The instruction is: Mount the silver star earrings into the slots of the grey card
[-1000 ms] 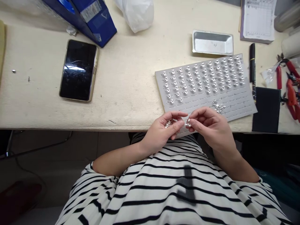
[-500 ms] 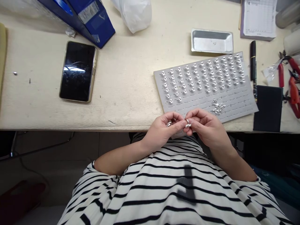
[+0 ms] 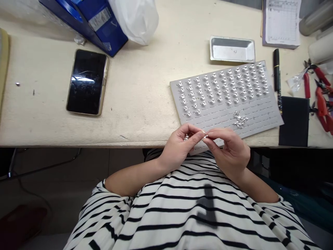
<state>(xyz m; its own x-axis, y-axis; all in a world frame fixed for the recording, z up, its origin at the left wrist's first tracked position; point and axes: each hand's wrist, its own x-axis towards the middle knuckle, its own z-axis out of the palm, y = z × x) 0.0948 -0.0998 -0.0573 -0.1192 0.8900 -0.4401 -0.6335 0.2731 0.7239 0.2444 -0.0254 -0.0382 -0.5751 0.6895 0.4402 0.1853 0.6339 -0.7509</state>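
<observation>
My left hand (image 3: 180, 146) is curled at the table's front edge and cups several small silver pieces in its palm. My right hand (image 3: 230, 149) sits close beside it, its fingertips pinching one small silver piece (image 3: 205, 136) where the two hands meet. Just beyond them lies a grey slotted board (image 3: 262, 114); rows of silver pieces (image 3: 223, 88) fill its far part, and a loose heap of the same pieces (image 3: 240, 119) rests on its near right.
A black phone (image 3: 87, 81) lies at left, with a blue box (image 3: 93, 21) and a white plastic bag (image 3: 135, 17) behind it. A metal tray (image 3: 231, 49), a pen (image 3: 276, 74), a black pad (image 3: 293, 121), red pliers (image 3: 321, 100) and a paper form (image 3: 281, 22) are at right.
My right hand has turned and drawn slightly left and down, its fingertips now meeting my left hand's fingertips around the small piece. The view has shifted a little.
</observation>
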